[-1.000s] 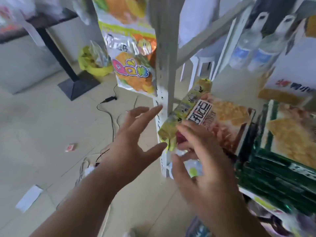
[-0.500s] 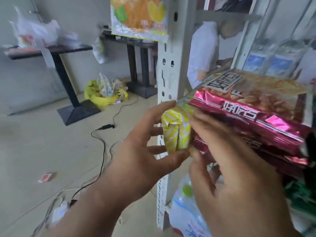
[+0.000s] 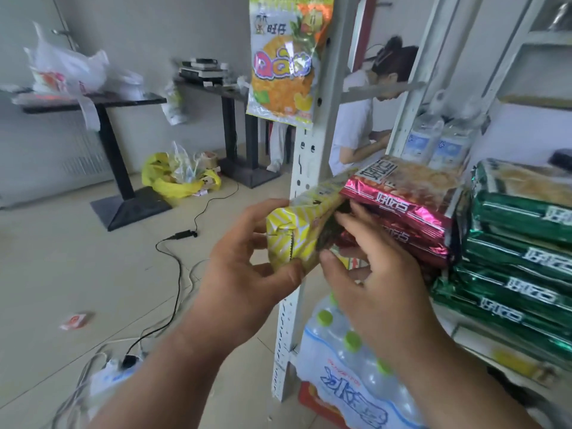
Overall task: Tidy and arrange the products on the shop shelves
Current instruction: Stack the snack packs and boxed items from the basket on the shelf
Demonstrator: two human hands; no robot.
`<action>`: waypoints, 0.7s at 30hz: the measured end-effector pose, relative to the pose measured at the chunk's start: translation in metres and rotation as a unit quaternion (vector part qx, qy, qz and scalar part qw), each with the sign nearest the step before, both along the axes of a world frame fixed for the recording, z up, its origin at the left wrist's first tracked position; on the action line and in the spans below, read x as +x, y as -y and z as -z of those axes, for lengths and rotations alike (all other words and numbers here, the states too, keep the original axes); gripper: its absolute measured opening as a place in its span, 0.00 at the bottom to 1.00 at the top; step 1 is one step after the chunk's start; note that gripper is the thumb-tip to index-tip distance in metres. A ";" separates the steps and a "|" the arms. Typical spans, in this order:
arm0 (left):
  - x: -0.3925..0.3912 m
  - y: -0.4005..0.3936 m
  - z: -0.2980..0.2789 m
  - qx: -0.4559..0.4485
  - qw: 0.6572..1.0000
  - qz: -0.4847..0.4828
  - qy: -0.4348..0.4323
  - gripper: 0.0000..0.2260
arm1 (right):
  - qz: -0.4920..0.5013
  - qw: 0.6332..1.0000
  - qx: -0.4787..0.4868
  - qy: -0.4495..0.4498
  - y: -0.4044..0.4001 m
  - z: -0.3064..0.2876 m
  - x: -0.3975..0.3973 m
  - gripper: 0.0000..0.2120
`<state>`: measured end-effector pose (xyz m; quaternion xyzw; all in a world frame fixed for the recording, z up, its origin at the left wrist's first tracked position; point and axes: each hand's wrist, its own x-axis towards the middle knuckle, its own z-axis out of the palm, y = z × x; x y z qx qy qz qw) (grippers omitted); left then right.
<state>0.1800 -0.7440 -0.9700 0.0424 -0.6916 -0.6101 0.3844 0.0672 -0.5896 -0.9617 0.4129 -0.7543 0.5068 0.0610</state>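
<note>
My left hand (image 3: 247,267) grips the near end of the yellow striped snack packet (image 3: 297,239), thumb under its lower edge and fingers curled over the top. My right hand (image 3: 380,283) pinches the same packet from the right, thumb below and fingertips tucked in where it meets the stack of pink snack packets (image 3: 399,209). The yellow packet lies at the left end of the shelf, pressed against the white perforated upright (image 3: 305,181), with its near end sticking out past the shelf front. To the right of the pink stack sits a stack of green snack packets (image 3: 520,243); water bottles (image 3: 433,140) stand behind, and a shrink-wrapped pack of bottles (image 3: 349,360) sits below.

As I judge it, the step in hand is squaring this odd packet into line. I would keep both grips light, since the foil crushes easily. I would turn the packet so that its long side runs parallel with the pink ones. Then I would slide it in flat rather than wedge it between stack and upright, steadying the pink stack with my right fingertips so that the top packet does not slip off.
</note>
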 end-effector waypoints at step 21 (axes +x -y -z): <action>0.192 -0.066 -0.055 0.204 0.973 0.059 -0.088 0.24 | -0.067 0.888 -0.120 0.439 -0.107 -0.050 0.127 0.53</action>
